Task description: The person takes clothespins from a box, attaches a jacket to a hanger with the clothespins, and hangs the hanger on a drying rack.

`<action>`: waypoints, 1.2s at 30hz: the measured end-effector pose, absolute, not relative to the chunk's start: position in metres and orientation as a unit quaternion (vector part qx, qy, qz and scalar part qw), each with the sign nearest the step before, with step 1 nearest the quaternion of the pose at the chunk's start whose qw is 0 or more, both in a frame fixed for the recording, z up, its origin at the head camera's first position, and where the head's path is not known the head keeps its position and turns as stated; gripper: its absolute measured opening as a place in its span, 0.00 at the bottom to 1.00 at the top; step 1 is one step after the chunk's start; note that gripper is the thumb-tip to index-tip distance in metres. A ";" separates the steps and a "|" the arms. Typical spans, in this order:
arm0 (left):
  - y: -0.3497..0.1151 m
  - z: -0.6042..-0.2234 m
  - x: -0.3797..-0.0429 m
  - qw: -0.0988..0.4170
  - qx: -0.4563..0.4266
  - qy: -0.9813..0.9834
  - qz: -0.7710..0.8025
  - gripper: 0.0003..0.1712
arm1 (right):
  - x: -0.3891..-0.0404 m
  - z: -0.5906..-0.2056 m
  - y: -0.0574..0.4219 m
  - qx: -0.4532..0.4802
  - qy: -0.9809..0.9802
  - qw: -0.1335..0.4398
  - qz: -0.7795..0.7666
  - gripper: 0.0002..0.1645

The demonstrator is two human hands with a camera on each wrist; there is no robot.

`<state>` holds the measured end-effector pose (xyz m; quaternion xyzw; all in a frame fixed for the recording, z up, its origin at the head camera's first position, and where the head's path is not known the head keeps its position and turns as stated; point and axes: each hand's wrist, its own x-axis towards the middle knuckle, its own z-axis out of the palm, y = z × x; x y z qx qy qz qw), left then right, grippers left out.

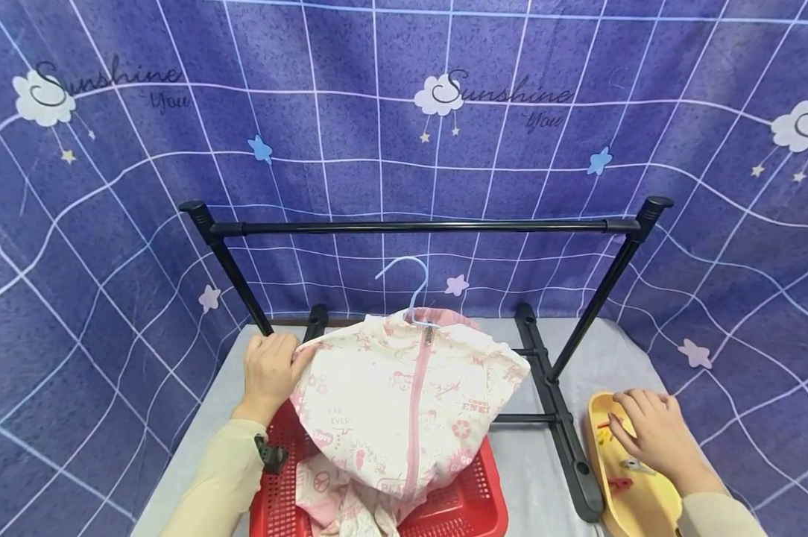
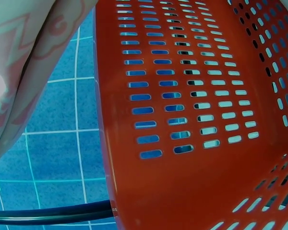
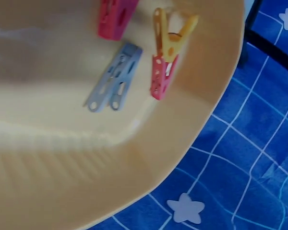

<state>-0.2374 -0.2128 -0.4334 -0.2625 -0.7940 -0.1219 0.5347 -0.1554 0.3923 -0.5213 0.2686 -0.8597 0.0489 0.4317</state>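
A white zip-up jacket (image 1: 370, 403) with pink prints and a pink zipper hangs on a light blue hanger (image 1: 411, 259), its hook standing free below the rack's bar. My left hand (image 1: 270, 373) grips the jacket's left shoulder, fingers curled over the edge. Over a yellow tray (image 1: 645, 518) at the right, my right hand (image 1: 655, 432) hovers with relaxed, bent fingers. Inside lie a grey clothespin (image 3: 115, 79), a pink one (image 3: 116, 19) and a yellow-and-pink one (image 3: 165, 60). No clothespin is plainly between the right fingers.
A red perforated basket (image 1: 487, 485) stands below the jacket, with the lower cloth drooping into it. Behind is a black rack (image 1: 417, 227), its right foot (image 1: 572, 455) beside the tray. A purple-blue grid curtain (image 1: 350, 119) surrounds the table.
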 end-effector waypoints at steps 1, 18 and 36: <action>-0.213 -0.433 -0.237 0.535 -0.263 -0.794 -0.121 0.33 | -0.155 -0.523 0.393 0.270 -0.858 0.434 0.049 0.29; -0.214 -0.434 -0.236 0.537 -0.268 -0.792 -0.115 0.32 | -0.150 -0.541 0.413 0.286 -0.875 0.389 0.032 0.29; -0.214 -0.434 -0.235 0.528 -0.254 -0.804 -0.106 0.34 | -0.145 -0.552 0.429 0.284 -0.896 0.340 0.016 0.34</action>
